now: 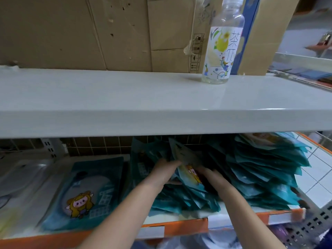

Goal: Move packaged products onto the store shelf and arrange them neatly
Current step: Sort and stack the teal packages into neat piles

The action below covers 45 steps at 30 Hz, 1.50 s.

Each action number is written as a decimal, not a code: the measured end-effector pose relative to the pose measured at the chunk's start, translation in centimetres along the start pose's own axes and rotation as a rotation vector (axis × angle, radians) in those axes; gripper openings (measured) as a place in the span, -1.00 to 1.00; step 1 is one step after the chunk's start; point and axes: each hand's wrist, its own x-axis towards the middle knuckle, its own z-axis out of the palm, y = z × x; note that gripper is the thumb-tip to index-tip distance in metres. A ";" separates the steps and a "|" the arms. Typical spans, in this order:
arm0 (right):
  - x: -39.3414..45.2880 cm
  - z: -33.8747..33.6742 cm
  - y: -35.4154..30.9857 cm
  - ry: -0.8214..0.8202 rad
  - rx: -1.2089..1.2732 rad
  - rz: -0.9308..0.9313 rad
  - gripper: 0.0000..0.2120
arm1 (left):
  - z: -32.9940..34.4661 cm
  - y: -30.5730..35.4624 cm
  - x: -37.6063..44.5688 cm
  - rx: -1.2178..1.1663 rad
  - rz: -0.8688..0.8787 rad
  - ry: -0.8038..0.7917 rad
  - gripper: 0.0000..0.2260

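Down on the lower white store shelf with the orange front edge [172, 225], both hands reach into a heap of teal flat packets [251, 177]; the left hand [162, 172] and right hand [212, 176] flank one tilted teal packet printed with a yellow cartoon figure [189, 169], fingers curled against it, though blur hides the exact grip. Another teal cartoon packet lies flat [86, 196] to the left. Above, a clear labelled plastic bottle [222, 49] stands on the upper white shelf [107, 97] before brown cardboard boxes [71, 33]
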 end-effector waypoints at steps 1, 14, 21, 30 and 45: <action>0.1 -0.1 0.1 -0.014 0.034 0.017 0.06 | 0.1 0.0 -0.1 -0.002 -0.014 -0.012 -0.69; -3.9 -0.2 -4.1 0.142 0.267 -0.151 -0.33 | -3.3 -0.1 -1.1 0.062 0.165 0.055 -0.56; -9.0 8.2 -9.0 -0.129 0.300 -0.292 -0.65 | -13.9 0.6 -3.9 0.086 0.326 0.243 -0.55; -12.6 21.1 -11.4 -0.333 0.377 -0.395 -0.64 | -25.7 -1.1 -7.4 -0.013 0.463 0.446 -0.41; -13.5 26.6 -8.4 -0.217 0.133 -0.350 -0.39 | -30.2 -5.9 -5.1 0.040 0.345 0.397 -0.18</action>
